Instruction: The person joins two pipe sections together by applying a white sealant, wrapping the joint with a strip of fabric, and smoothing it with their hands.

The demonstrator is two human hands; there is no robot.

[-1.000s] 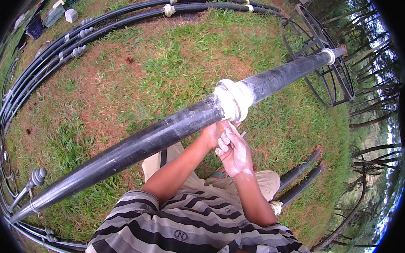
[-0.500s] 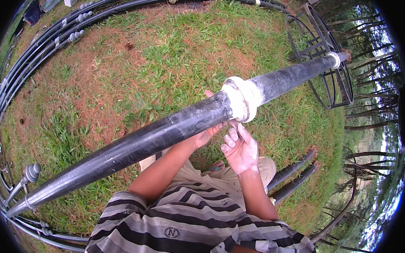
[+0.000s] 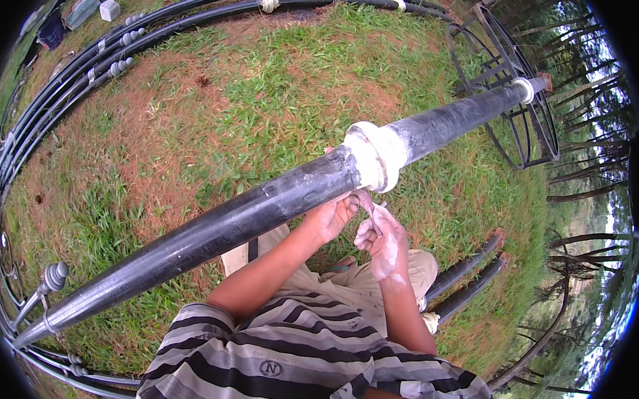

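A long black tapered pole (image 3: 249, 210) runs diagonally in front of me, with a white-coated ring collar (image 3: 371, 158) around it. Just below the collar, my right hand (image 3: 387, 246), dusted with white powder, pinches a small thin brownish-pink strip (image 3: 364, 200) that looks like sandpaper. Beside it, under the pole's near edge, my left hand (image 3: 329, 219) has its fingers curled towards the strip. Its fingertips are partly hidden by the pole, so what they hold, if anything, does not show.
Several black poles (image 3: 205, 26) with pale collars lie along the far and left sides. A black metal frame (image 3: 503, 84) stands near the pole's far right end. Two dark pole ends (image 3: 472, 275) lie on the grass at my right, with trees (image 3: 582, 166) beyond.
My left hand has drawn back from behind the pole, and its fingers have curled in beside the strip. My right hand has dropped slightly, showing more of the strip.
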